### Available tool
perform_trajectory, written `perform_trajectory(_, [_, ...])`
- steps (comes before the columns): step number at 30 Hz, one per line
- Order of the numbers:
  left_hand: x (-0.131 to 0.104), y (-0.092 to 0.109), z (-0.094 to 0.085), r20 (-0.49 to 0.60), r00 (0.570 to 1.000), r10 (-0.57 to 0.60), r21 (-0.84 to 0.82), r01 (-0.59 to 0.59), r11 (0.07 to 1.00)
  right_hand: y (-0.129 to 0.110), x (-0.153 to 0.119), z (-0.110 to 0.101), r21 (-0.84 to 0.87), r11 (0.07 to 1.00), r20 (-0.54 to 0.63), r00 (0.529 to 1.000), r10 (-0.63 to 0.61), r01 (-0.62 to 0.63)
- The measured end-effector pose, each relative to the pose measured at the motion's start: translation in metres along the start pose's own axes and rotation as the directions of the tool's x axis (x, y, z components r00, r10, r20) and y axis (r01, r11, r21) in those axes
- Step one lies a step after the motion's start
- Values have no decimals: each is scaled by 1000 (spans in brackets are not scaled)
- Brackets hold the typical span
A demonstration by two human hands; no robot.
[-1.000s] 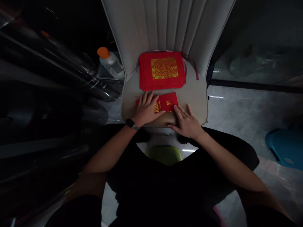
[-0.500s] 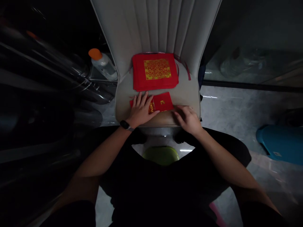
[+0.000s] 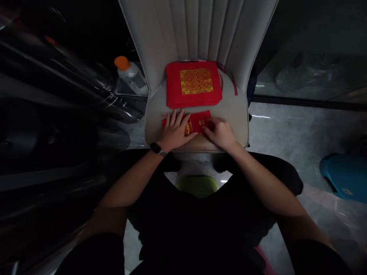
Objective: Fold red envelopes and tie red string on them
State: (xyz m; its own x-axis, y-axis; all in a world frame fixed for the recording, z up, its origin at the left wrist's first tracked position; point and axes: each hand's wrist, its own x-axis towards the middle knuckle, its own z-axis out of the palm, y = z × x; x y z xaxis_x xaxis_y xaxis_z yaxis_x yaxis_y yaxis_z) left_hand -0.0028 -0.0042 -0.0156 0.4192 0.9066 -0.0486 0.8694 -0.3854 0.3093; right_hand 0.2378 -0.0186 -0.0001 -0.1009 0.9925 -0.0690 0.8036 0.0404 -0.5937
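Observation:
A red envelope (image 3: 196,122) with gold print lies on the front of a grey chair seat (image 3: 240,124). Flat across its left part rests my left hand (image 3: 175,133), fingers spread, a dark band on the wrist. At the envelope's right end, my right hand (image 3: 222,133) is closed, with thumb and curled fingers at the paper beside the gold mark. Just beyond them sits a stack of red fabric bags (image 3: 174,91) with a gold patterned panel on top. Dark red ribbons (image 3: 235,88) trail from its right side.
A white bottle with an orange cap (image 3: 132,76) stands left of the chair. The ribbed chair back (image 3: 197,26) rises behind the bags. A green stool or basin (image 3: 197,186) shows under the seat, and a blue plastic object (image 3: 345,175) is on the floor to the right.
My right hand has moved left from beside the envelope onto its right end, fingers curling in. The left hand stays flat on it. The whole view has shifted slightly.

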Motion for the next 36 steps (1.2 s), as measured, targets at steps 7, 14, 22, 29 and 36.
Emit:
perform_trajectory(7, [-1, 2, -8, -8, 1000, 14, -35, -14, 999, -5, 31, -4, 194, 963, 233, 962, 139, -186])
perform_trajectory(14, [-15, -15, -10, -128, 988, 90, -112, -104, 988, -37, 12, -9, 280, 958, 114, 993, 22, -54])
perform_trajectory(22, [-31, -32, -20, -249, 968, 40, -142, -77, 987, -77, -18, 26, 91, 984, -26, 988, -154, 155])
perform_trajectory(29, [-30, -34, -18, -108, 979, 170, -244, -192, 951, -75, -23, 46, 40, 956, -68, 955, -288, 291])
perform_trajectory(36, [-24, -47, -27, 7, 984, -177, -621, 143, 771, -63, -26, 65, 94, 880, -22, 885, -466, 466])
